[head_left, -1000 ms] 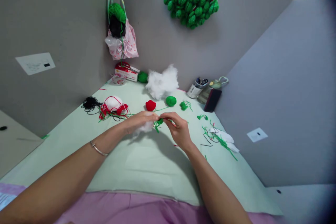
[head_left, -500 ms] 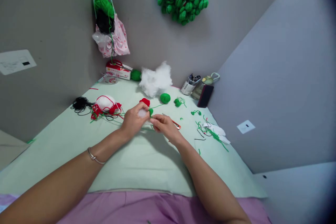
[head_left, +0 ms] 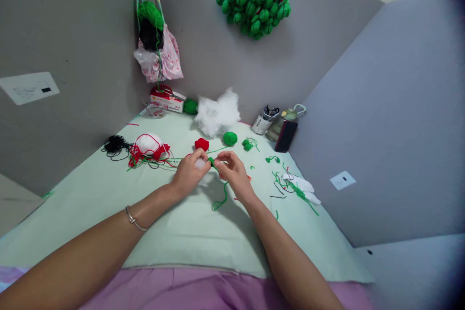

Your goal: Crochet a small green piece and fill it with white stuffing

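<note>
My left hand (head_left: 192, 170) is closed around a small green crocheted piece (head_left: 211, 160), which shows at its fingertips. A tuft of white stuffing (head_left: 199, 163) is tucked in the same hand. Against the piece's right side, my right hand (head_left: 232, 170) pinches green yarn with thumb and forefinger; its fingertips are partly hidden. A loop of green yarn (head_left: 220, 204) hangs below it. Just beyond my left hand lies a red yarn piece (head_left: 202, 144). An orange-handled tool (head_left: 249, 178) is mostly covered by my right hand.
Behind my hands are a green ball (head_left: 230, 138) and fluffy white stuffing (head_left: 218, 112). Red, white and black yarn (head_left: 149, 145) sits left. Yarn scraps (head_left: 298, 186), a phone (head_left: 286, 136) and a pen cup (head_left: 264, 121) are right. A green bundle (head_left: 254, 2) hangs above.
The red piece, earlier against my left hand, now shows apart from it. My right hand has turned and risen slightly, and a green yarn loop now hangs beneath it. The view has shifted slightly.
</note>
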Available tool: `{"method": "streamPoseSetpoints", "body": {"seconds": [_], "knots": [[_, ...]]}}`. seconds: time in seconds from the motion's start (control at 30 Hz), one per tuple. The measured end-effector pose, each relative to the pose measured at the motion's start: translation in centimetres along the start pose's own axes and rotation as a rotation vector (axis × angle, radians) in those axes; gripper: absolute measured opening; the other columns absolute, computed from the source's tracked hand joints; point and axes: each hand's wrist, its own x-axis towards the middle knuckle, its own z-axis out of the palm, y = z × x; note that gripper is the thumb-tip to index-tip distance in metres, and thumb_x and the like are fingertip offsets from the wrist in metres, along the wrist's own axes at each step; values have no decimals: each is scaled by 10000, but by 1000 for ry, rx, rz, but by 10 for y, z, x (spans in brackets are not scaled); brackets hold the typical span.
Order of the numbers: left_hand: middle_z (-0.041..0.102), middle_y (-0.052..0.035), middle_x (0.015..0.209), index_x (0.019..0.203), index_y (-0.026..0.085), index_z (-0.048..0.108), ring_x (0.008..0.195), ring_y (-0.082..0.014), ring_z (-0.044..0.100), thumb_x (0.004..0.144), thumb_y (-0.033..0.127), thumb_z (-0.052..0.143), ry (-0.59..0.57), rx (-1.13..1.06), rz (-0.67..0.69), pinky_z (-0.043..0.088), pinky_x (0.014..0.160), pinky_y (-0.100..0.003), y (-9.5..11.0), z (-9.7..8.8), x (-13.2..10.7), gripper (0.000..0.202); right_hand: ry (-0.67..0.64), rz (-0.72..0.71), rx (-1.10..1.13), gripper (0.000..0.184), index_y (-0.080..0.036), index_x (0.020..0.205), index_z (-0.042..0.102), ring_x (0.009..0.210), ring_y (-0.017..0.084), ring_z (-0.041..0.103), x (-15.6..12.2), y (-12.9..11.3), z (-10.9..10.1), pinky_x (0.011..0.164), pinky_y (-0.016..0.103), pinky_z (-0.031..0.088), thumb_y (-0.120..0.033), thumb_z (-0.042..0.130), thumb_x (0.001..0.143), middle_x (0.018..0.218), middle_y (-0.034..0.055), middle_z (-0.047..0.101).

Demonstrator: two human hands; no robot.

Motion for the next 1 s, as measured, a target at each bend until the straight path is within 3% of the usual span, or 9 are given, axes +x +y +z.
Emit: {"method": "streamPoseSetpoints", "body": {"seconds": [0.17,0.33,0.47,0.57,0.67,0.8,0.9,1.0], "knots": [[572,46,697,691,214,573,686,-150,485,670,273,739,-36,-159,-60,374,683,-262,5,-2,1,177,-99,14,-132,354,-181,609,611,606,116,440,2,2,-3,599,278,311,-444,715,822,586,-33,528],[503,59,592,741,201,607,528,-115,423,738,477,761,-78,-425,-210,347,509,-233,11,-11,11,316,-65,61,-103,347,-191,652,598,560,97,286,1,-5,-8,563,282,198,-471,709,825,547,-74,379],[653,-5,774,878,200,620,669,-129,601,852,573,626,-16,-633,-283,503,635,-220,13,-8,13,373,-224,150,11,390,-194,665,599,514,86,295,-4,-4,0,536,273,210,-536,739,788,519,-74,406],[724,-64,826,903,176,670,759,-180,683,876,543,614,-112,-701,-331,555,705,-264,15,2,2,373,-280,184,84,415,-201,647,563,505,86,344,-4,2,8,528,267,247,-554,760,744,524,-61,447],[771,-100,881,942,160,730,872,-244,725,879,502,627,-253,-721,-333,579,791,-327,18,7,-9,362,-210,179,127,400,-216,611,502,492,76,308,0,8,8,523,266,243,-518,737,727,501,-79,389],[800,-97,1015,1051,188,792,1054,-295,721,773,343,775,-453,-665,-308,550,953,-380,19,-9,-4,319,-148,176,139,350,-229,590,439,487,65,225,4,9,2,511,259,203,-426,702,712,487,-102,313],[801,-74,972,1008,209,821,1042,-304,723,682,233,859,-514,-570,-293,545,923,-364,16,-27,9,330,-152,177,111,326,-224,583,457,485,67,251,3,7,-1,509,255,209,-407,696,707,487,-95,342],[792,-59,902,948,192,821,869,-261,727,636,234,912,-470,-497,-273,542,768,-315,10,-36,20,328,-152,169,57,322,-211,586,510,492,78,316,1,5,-2,516,257,230,-430,703,723,499,-75,405]]}}
